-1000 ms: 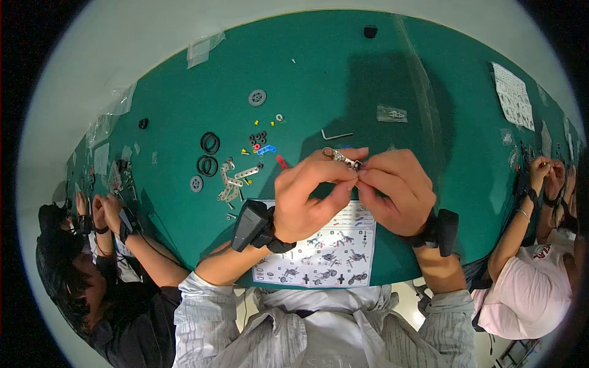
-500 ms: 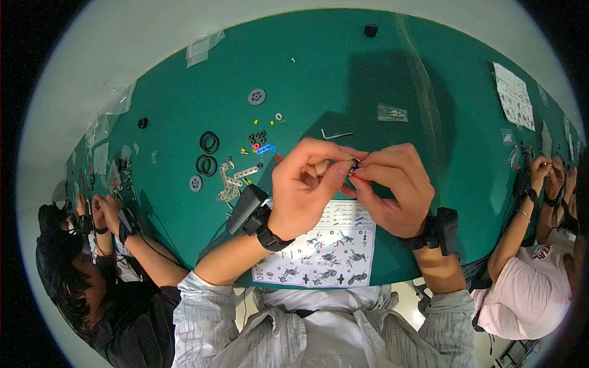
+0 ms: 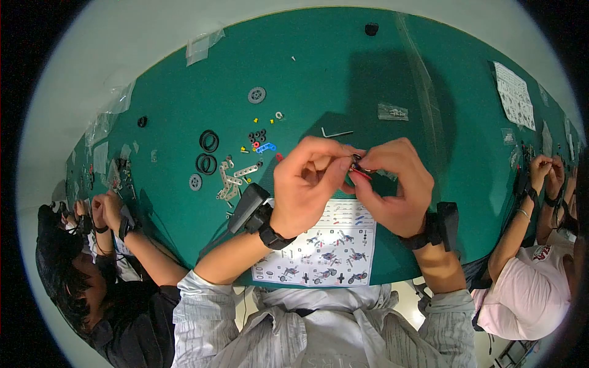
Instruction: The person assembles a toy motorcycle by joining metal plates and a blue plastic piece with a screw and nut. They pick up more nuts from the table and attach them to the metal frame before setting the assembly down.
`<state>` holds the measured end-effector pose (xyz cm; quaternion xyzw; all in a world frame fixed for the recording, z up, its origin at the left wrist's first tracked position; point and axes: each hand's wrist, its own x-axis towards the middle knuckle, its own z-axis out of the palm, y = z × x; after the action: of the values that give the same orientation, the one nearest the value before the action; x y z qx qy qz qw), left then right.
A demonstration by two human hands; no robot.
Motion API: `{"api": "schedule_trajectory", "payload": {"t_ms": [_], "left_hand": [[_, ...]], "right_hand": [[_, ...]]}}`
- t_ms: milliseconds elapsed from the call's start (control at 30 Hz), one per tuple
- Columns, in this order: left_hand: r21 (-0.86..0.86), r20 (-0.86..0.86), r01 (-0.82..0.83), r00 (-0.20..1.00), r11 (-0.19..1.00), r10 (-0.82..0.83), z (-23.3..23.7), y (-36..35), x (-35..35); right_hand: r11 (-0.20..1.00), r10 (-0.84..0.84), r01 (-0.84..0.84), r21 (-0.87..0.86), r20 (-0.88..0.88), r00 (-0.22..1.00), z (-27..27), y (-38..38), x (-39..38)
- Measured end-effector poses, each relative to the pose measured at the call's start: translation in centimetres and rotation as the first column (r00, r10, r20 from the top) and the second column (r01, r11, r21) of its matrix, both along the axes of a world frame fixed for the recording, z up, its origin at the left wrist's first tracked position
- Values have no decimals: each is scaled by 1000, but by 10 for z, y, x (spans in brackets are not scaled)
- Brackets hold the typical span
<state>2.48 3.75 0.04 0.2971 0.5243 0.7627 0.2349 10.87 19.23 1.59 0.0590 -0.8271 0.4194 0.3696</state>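
Between my two hands is a small assembly [image 3: 357, 166] with black and red parts, partly covered by fingers. My left hand [image 3: 310, 184] pinches it from the left with thumb and fingertips. On its right side, the thumb and fingers of my right hand [image 3: 397, 184] close on the same piece. Under the hands lies a printed instruction sheet [image 3: 313, 260] with step pictures. A hex key [image 3: 337, 133] is just above the hands. To the left are a blue piece [image 3: 265, 148], grey perforated strips [image 3: 230, 183] and small black rings [image 3: 257, 136].
Black tyres [image 3: 208, 141] and grey wheels [image 3: 256, 95] lie left on the green table [image 3: 319, 55]. A bag of screws [image 3: 392, 112] is at upper right, another sheet [image 3: 514, 95] farther right. Co-workers sit on both sides, their hands [image 3: 107, 211] over the table.
My right hand's fingers have shifted around the small assembly, and more of its red and black parts shows. My left hand has barely moved.
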Motion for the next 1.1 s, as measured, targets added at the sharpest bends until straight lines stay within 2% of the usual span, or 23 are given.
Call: {"api": "schedule_trajectory", "payload": {"t_ms": [133, 233, 533, 833, 933, 1033, 1100], "left_hand": [[-70, 59, 6, 998, 998, -2, -1, 0, -3], [-105, 109, -24, 993, 994, 35, -2, 4, -2], [-188, 113, -34, 992, 982, 56, -7, 3, -4], [-199, 123, 28, 992, 980, -3, -5, 1, 0], [-226, 144, 36, 990, 974, -4, -4, 2, 0], [-240, 164, 81, 986, 967, -42, -4, 1, -2], [-253, 183, 101, 982, 962, -55, -3, 1, -2]], "right_hand": [[982, 51, -30, -184, 107, 993, -5, -1, 0], [969, 62, -29, -244, 130, 990, -12, -1, -2], [967, 73, -20, -253, 202, 977, -13, -3, -4], [900, 83, 56, -432, 297, 951, -16, 5, -2], [923, 53, 73, -378, 312, 949, -11, 6, -2], [970, 28, 45, -239, 293, 956, -6, 11, -2], [970, 17, 58, -236, 303, 953, -6, 11, -1]]}}
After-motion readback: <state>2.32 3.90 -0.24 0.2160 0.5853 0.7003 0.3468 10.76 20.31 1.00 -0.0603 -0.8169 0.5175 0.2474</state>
